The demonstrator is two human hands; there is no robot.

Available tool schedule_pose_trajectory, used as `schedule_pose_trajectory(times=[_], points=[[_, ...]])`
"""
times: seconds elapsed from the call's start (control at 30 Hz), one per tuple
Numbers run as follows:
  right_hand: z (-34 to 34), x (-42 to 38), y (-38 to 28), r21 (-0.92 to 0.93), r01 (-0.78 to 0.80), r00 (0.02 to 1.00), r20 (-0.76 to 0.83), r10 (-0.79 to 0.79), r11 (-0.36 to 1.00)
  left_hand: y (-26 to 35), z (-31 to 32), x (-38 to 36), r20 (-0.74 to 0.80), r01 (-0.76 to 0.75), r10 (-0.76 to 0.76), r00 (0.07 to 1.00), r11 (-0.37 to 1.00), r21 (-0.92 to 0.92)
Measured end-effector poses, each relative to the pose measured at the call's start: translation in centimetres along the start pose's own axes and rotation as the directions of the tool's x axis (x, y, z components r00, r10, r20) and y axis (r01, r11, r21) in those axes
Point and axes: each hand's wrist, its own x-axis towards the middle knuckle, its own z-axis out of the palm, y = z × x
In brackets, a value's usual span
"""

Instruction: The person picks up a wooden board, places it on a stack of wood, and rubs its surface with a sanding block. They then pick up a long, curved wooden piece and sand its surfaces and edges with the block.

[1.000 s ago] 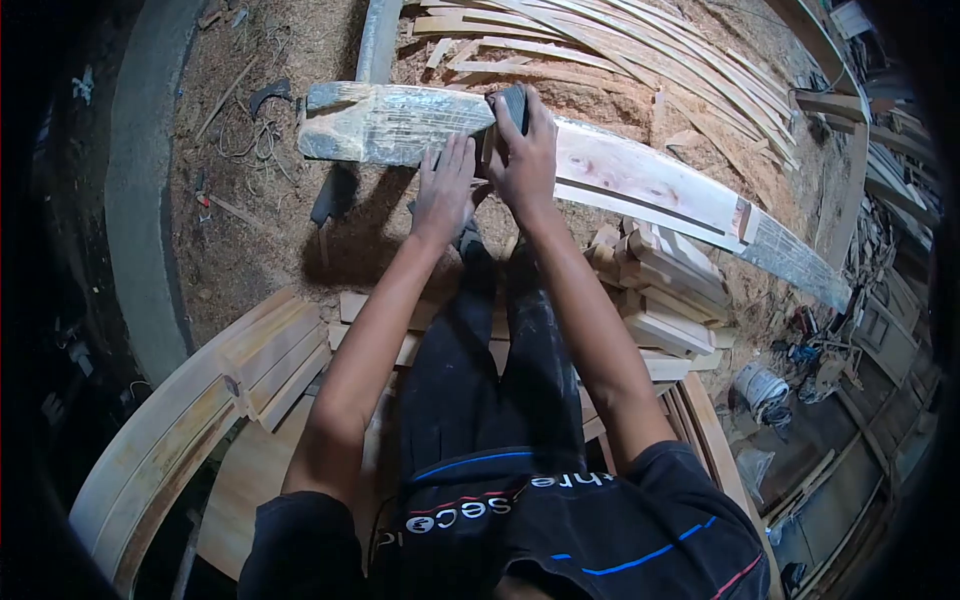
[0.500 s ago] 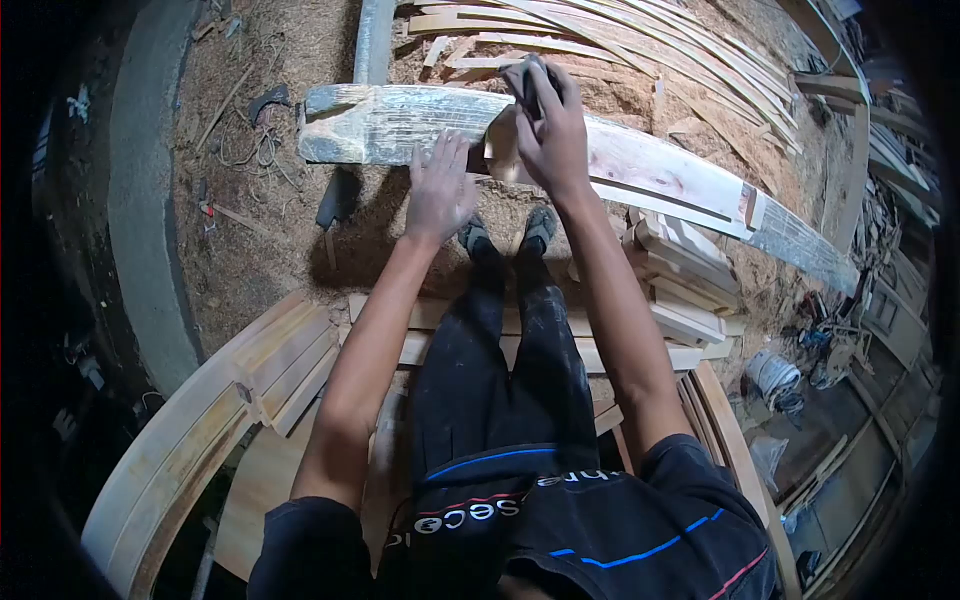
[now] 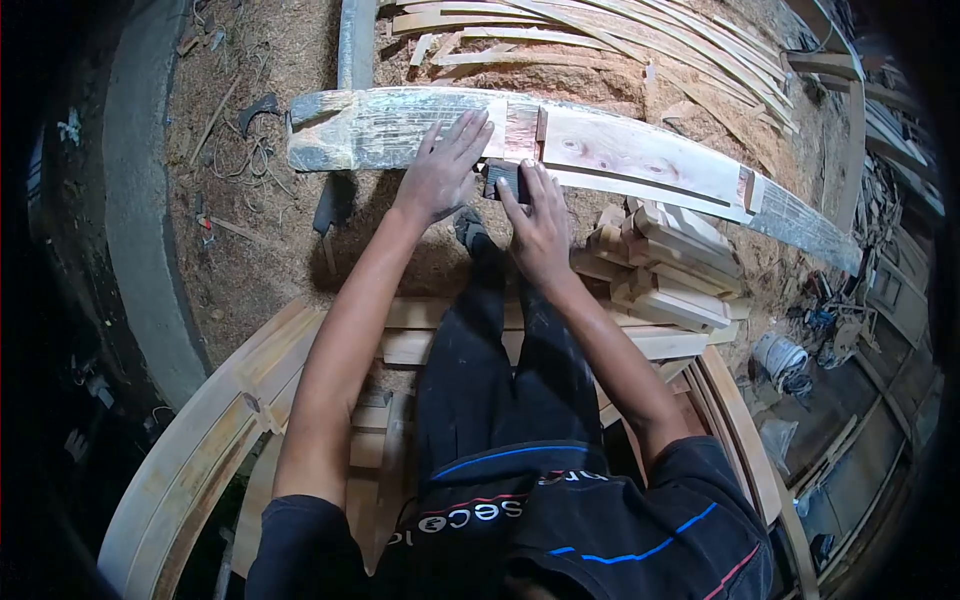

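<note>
From where I watch through the head camera, the long curved pale wooden beam (image 3: 640, 150) runs across the top of the view, and I place everything else by it. My left hand (image 3: 440, 170) lies flat on the beam's near side with its fingers spread wide, palm pressing the wood where the grey, plastic-wrapped end (image 3: 380, 125) gives way to bare timber; it grasps nothing. My right hand (image 3: 535, 225) sits just beside the left one, at the beam's near edge, with fingers curled around a small dark sanding block (image 3: 503, 180) that touches the beam's lower face. The block is mostly covered by the fingers, so I cannot make out its full shape. Below the beam, close to the right hand, a stack of short pale wood offcuts (image 3: 665, 270) rests on the sawdust floor (image 3: 260, 230). Beyond the beam, on its far side, lies a spread of thin curved wood strips (image 3: 620, 40). Nearer me than the beam, lower left, are broad curved timber pieces (image 3: 200, 440).
</note>
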Motion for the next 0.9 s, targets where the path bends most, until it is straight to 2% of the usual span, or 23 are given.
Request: schedule_pose_trajectory(times=[0.07, 0.13, 0.2, 0.3, 0.37, 0.47, 0.53, 0.6, 0.7, 0.77, 0.87, 0.9], points=[[0.9, -0.3, -1.3, 0.025, -0.026, 1.0, 0.013, 0.025, 0.999, -0.1, -0.2, -0.2, 0.048, 0.003, -0.003, 0.999, 1.0, 0.002], [1.3, 0.2, -2.9, 0.2, -0.13, 0.99, -0.031, 0.139, 0.971, -0.5, -0.1, -0.2, 0.065, -0.016, 0.013, 0.998, 0.998, 0.055], [1.5, 0.5, -3.6, 0.205, -0.17, 0.985, 0.015, 0.17, 0.964, -0.4, 0.0, -0.2, 0.081, -0.036, 0.028, 0.996, 0.994, 0.105], [2.9, 0.3, -3.4, 0.059, -0.148, 0.986, -0.066, 0.152, 0.987, 0.3, 0.1, -0.6, 0.116, -0.003, -0.01, 0.993, 0.993, 0.116], [3.6, -0.1, -1.9, 0.046, -0.12, 0.988, -0.088, 0.124, 0.992, 0.5, 0.4, -0.6, 0.119, 0.01, -0.034, 0.992, 0.979, 0.202], [2.6, -0.2, -0.3, 0.054, -0.071, 0.983, -0.166, 0.08, 0.996, 1.2, 0.0, -0.6, 0.171, 0.051, -0.091, 0.981, 0.973, 0.223], [1.0, -0.9, 0.5, 0.097, -0.207, 0.953, -0.206, 0.223, 0.974, 1.6, 0.3, -0.6, 0.175, 0.059, -0.105, 0.979, 0.967, 0.247], [0.4, -0.9, 0.8, 0.078, -0.23, 0.941, -0.235, 0.242, 0.97, 1.8, 0.8, -0.7, 0.174, 0.075, -0.125, 0.977, 0.96, 0.27], [2.2, 0.0, -1.0, 0.169, -0.291, 0.871, -0.36, 0.334, 0.941, 1.8, 1.6, -0.9, 0.111, 0.09, -0.117, 0.987, 0.97, 0.225], [3.9, 1.0, -2.5, 0.163, -0.296, 0.877, -0.343, 0.335, 0.941, 1.9, 2.3, -1.0, 0.035, 0.082, -0.092, 0.995, 0.969, 0.234], [3.9, 0.8, -2.6, 0.139, -0.314, 0.883, -0.322, 0.343, 0.939, 2.0, 2.8, -0.9, 0.005, 0.112, -0.115, 0.993, 0.982, 0.155], [3.7, 0.3, -1.4, 0.174, -0.273, 0.891, -0.325, 0.317, 0.946, 2.2, 2.3, -0.8, 0.044, 0.119, -0.128, 0.991, 0.979, 0.164]])
